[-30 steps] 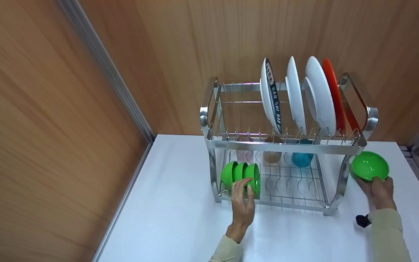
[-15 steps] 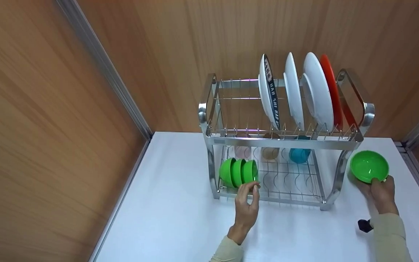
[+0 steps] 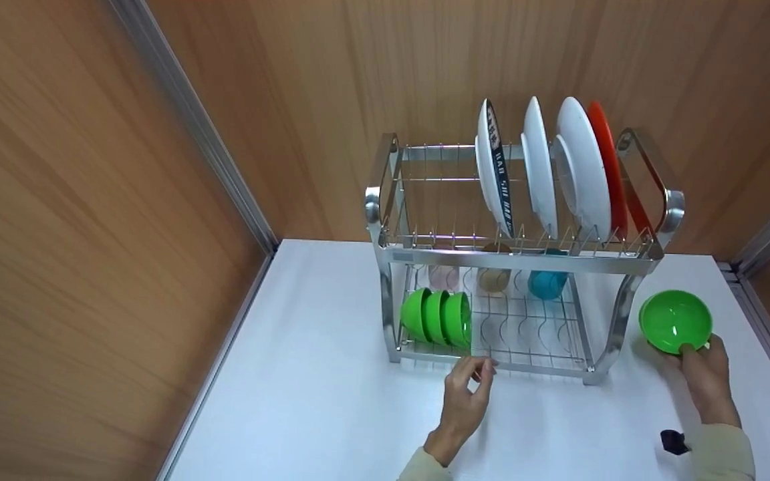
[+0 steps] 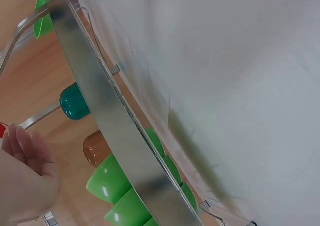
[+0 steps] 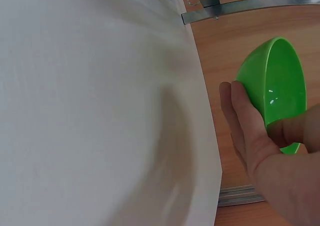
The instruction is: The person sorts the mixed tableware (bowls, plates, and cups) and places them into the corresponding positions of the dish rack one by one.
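Note:
My right hand (image 3: 704, 374) holds a green bowl (image 3: 674, 322) by its near rim, to the right of the dish rack (image 3: 519, 260). In the right wrist view the thumb lies inside the bowl (image 5: 284, 85) and the other fingers are against its outside. Three more green bowls (image 3: 435, 317) stand on edge in a row at the left of the rack's lower tier. Just in front of that tier is my left hand (image 3: 465, 401), holding nothing, its fingers loosely curled with thumb and forefinger close together. The left wrist view shows this hand (image 4: 27, 171) beside the rack.
Upright in the upper tier are a dark-rimmed plate (image 3: 495, 170), two white plates (image 3: 582, 170) and a red plate (image 3: 609, 167). Pink, brown and blue cups (image 3: 548, 284) sit at the back of the lower tier. Wood panels (image 3: 318, 120) border the white table (image 3: 278, 374).
My left hand has drawn back from the green bowls in the rack toward the front and slightly right. My right hand has brought its bowl a little nearer.

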